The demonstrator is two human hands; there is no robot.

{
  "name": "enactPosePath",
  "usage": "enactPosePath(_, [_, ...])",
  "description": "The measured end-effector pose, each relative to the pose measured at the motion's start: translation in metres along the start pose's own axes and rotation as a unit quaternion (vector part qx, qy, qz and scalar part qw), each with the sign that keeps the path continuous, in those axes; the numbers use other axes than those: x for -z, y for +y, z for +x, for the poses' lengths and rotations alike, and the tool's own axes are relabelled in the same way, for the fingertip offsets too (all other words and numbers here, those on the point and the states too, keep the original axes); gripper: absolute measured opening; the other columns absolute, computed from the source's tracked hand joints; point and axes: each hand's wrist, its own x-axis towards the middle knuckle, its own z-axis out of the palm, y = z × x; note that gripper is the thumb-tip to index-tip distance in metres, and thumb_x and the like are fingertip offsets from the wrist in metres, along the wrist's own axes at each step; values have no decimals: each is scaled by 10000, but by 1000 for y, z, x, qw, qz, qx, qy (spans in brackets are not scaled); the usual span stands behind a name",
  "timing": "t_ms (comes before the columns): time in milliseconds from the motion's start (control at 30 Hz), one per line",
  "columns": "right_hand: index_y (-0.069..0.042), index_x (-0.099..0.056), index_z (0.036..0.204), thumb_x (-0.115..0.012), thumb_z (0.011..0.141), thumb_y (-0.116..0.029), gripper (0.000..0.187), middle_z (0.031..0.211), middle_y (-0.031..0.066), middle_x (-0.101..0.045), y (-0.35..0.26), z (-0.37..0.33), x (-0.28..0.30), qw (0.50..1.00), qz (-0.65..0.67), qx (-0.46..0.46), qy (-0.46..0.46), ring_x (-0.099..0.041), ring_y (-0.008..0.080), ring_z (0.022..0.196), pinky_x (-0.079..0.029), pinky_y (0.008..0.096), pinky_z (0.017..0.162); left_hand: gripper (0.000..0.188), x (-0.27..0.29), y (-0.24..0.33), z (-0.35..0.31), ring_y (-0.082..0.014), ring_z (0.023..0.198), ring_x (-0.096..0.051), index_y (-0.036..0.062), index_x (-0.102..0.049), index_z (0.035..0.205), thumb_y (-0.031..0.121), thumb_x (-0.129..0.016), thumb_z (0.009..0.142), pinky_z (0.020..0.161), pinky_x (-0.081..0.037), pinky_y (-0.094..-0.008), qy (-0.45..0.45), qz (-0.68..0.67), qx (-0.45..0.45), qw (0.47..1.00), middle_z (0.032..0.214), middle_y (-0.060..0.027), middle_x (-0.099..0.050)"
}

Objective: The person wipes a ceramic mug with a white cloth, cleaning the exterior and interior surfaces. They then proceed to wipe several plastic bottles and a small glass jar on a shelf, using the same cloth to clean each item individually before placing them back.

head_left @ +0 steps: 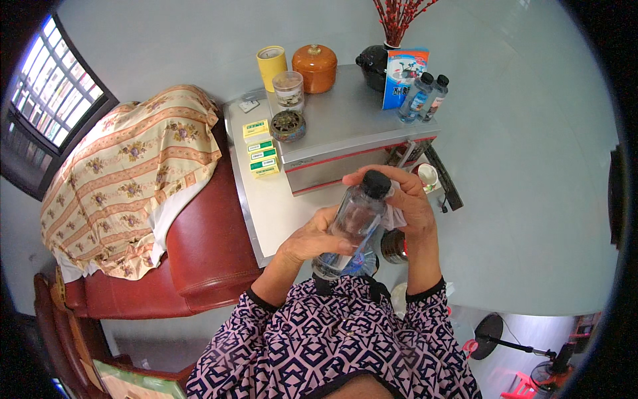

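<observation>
In front of my chest I hold a clear plastic bottle (353,223), tilted, with its black cap (376,183) up and to the right. My left hand (307,242) wraps round its lower body, thumb across the front. My right hand (413,199) curls about the neck and cap, fingers bent. A crumpled white tissue (395,218) is pinched in that hand against the bottle's side. The far side of the bottle and some fingertips are hidden.
Ahead stands a grey cabinet (339,133) bearing an orange lidded pot (314,70), a yellow canister (271,66), a dark vase (374,66), a blue packet (403,80) and two black-capped bottles (416,98). Small yellow-green boxes (262,157) lie left of it. A red leather sofa (206,246) is leftward.
</observation>
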Motion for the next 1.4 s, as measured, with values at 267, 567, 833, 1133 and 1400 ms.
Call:
enactPosePath(267, [-84,-655,1074,-586,782,-29,305,1241,118,-497,-4,-11,-16,882,-381,222,164,-483,214,1123,-396,315,933,615,-20,-8,16,-180,785,-612,-3,-477,1189,218,-774,698,689,-500,-300,178,284,-159,929,958,-89,-614])
enactPosePath(567, [-91,-648,962,-592,774,-65,198,1009,108,-559,6,13,-20,775,-615,99,101,-576,271,886,-470,377,745,663,-23,-14,13,-329,938,-561,3,-441,1180,204,-783,649,734,-483,-419,319,597,-203,708,1011,-178,-559])
enactPosePath(833, [-42,-576,889,-519,849,-140,120,843,135,-555,12,72,7,646,-731,158,151,-559,309,822,-435,433,712,650,-12,-20,17,-305,823,-570,-4,-460,1135,252,-803,645,676,-477,-385,362,544,-192,732,922,-151,-563])
enactPosePath(1133, [-57,-548,1115,-547,792,-64,323,1250,160,-374,38,70,-38,718,-625,305,20,-359,371,1149,-307,469,937,606,-7,-23,24,-140,670,-498,-51,-470,1059,242,-790,635,560,-438,-285,436,341,-226,802,782,-74,-528])
enactPosePath(1400, [-53,-534,1231,-566,728,49,514,1261,162,-434,31,39,10,809,-508,287,-75,-430,333,1135,-365,432,942,592,-45,-27,33,-106,725,-497,-62,-482,1082,202,-764,634,618,-443,-248,505,293,-204,786,832,-58,-544])
